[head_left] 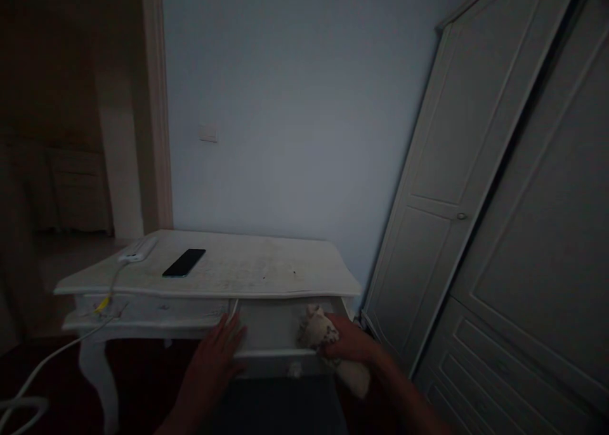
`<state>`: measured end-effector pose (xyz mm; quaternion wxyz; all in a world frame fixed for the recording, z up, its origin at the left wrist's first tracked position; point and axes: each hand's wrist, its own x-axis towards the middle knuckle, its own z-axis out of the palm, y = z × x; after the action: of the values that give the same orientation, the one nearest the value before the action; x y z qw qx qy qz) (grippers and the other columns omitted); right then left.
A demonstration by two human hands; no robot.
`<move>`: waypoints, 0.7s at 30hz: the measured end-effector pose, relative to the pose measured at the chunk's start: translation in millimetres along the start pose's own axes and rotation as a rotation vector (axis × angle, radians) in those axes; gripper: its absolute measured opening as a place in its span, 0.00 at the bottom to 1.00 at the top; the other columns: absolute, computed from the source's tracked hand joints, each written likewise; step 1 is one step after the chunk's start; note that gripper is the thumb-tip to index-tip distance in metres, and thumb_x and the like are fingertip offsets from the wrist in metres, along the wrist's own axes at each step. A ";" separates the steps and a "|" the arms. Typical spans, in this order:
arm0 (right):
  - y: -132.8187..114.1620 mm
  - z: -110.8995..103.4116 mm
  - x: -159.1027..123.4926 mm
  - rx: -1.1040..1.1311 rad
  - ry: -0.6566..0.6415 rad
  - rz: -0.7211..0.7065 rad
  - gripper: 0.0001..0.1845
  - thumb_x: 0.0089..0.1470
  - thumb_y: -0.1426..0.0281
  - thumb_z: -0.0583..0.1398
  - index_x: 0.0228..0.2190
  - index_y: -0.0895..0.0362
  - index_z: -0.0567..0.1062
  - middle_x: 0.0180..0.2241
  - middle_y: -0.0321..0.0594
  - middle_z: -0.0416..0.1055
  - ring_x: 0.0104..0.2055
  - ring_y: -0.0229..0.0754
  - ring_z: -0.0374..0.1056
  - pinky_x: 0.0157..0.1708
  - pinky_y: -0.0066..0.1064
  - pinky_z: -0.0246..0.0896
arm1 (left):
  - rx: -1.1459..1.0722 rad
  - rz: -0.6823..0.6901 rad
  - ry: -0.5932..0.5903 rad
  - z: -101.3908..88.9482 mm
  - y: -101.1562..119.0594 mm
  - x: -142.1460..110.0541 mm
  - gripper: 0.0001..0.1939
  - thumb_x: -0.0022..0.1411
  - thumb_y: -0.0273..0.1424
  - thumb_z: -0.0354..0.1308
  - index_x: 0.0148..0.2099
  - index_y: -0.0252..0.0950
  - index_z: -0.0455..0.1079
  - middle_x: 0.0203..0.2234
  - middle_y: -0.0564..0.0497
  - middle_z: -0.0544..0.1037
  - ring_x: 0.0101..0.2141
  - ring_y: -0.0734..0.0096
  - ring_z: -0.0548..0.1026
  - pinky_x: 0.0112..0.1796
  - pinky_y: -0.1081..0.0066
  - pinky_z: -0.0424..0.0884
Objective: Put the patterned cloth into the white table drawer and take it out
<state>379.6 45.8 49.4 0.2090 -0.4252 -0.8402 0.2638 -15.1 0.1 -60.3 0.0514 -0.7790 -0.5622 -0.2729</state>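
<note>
A white table (pixel 247 270) stands against the wall with its right-hand drawer (pixel 280 352) pulled out. My left hand (pixel 214 359) lies flat on the drawer's front edge, fingers stretched out. My right hand (pixel 349 343) is closed round a bunched pale cloth with dark spots (pixel 321 330), held at the drawer's right side; more of the cloth hangs below my wrist.
A black phone (pixel 184 262) and a white power strip (pixel 137 250) lie on the table top; a white cable (pixel 42 365) trails off to the floor at left. A white wardrobe (pixel 499 232) stands close on the right. A dark doorway opens at left.
</note>
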 end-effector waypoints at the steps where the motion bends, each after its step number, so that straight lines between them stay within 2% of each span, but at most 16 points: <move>1: 7.4 -9.8 -7.4 0.022 -0.008 0.028 0.29 0.42 0.65 0.68 0.49 0.54 0.78 0.46 0.38 0.80 0.46 0.51 0.74 0.46 0.37 0.68 | 0.036 0.074 -0.063 -6.2 0.4 9.1 0.34 0.61 0.35 0.67 0.68 0.52 0.67 0.74 0.48 0.59 0.72 0.44 0.56 0.69 0.39 0.52; 4: 15.7 -18.2 -17.7 -0.006 0.009 0.072 0.30 0.40 0.68 0.67 0.49 0.54 0.78 0.45 0.38 0.80 0.46 0.52 0.74 0.47 0.38 0.67 | 0.047 0.235 -0.254 -19.7 8.4 39.3 0.37 0.56 0.46 0.72 0.67 0.49 0.70 0.71 0.43 0.65 0.70 0.39 0.59 0.69 0.32 0.42; 6: 15.4 -12.3 -16.9 -0.068 0.028 0.087 0.34 0.38 0.69 0.67 0.51 0.54 0.78 0.47 0.40 0.80 0.47 0.54 0.74 0.48 0.40 0.67 | 0.000 0.279 -0.349 -22.3 19.4 56.9 0.40 0.55 0.53 0.71 0.66 0.46 0.70 0.68 0.40 0.70 0.68 0.38 0.63 0.69 0.33 0.44; 8: 15.1 -5.3 -13.6 -0.132 0.039 0.099 0.38 0.37 0.69 0.67 0.54 0.54 0.76 0.49 0.44 0.78 0.50 0.56 0.74 0.50 0.42 0.67 | -0.057 0.275 -0.459 -20.8 31.8 68.3 0.37 0.58 0.56 0.67 0.65 0.44 0.72 0.63 0.39 0.76 0.64 0.40 0.70 0.67 0.38 0.55; 10: 14.6 -0.6 -9.3 -0.171 0.047 0.109 0.40 0.37 0.68 0.68 0.56 0.55 0.75 0.52 0.47 0.77 0.52 0.58 0.73 0.52 0.44 0.66 | -0.095 0.231 -0.583 -18.5 42.1 73.6 0.31 0.62 0.55 0.61 0.60 0.43 0.77 0.55 0.39 0.81 0.56 0.42 0.77 0.59 0.45 0.68; 12: 10.4 3.9 -2.5 -0.166 0.020 0.104 0.40 0.38 0.67 0.69 0.57 0.55 0.75 0.53 0.47 0.76 0.53 0.58 0.72 0.53 0.44 0.65 | -0.100 0.181 -0.664 -17.6 48.8 75.0 0.27 0.63 0.54 0.58 0.55 0.43 0.79 0.51 0.40 0.83 0.52 0.44 0.80 0.53 0.51 0.73; 14: -1.5 13.2 9.3 -0.138 -0.030 0.077 0.42 0.37 0.65 0.71 0.57 0.55 0.74 0.54 0.48 0.76 0.54 0.58 0.72 0.54 0.44 0.64 | -0.083 0.143 -0.681 -18.9 52.2 74.9 0.28 0.61 0.55 0.58 0.54 0.43 0.79 0.51 0.41 0.83 0.51 0.44 0.80 0.51 0.54 0.74; 17: -33.3 40.3 36.4 -0.096 -0.070 0.007 0.46 0.37 0.57 0.75 0.57 0.55 0.73 0.55 0.49 0.74 0.54 0.58 0.70 0.54 0.43 0.63 | -0.061 0.065 -0.676 -23.0 54.3 74.8 0.31 0.59 0.58 0.58 0.54 0.42 0.79 0.51 0.41 0.83 0.50 0.44 0.80 0.50 0.57 0.74; 21: -71.3 79.0 67.0 -0.108 -0.048 -0.051 0.41 0.41 0.47 0.74 0.53 0.54 0.76 0.50 0.46 0.75 0.49 0.55 0.71 0.50 0.40 0.63 | -0.155 0.042 -0.691 -29.6 56.7 74.8 0.31 0.59 0.57 0.58 0.57 0.45 0.76 0.55 0.46 0.82 0.52 0.48 0.79 0.53 0.60 0.72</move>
<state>254.1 44.5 41.1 0.1720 -0.4078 -0.8686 0.2228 41.6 31.5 13.7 -0.1954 -0.8383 -0.5079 -0.0338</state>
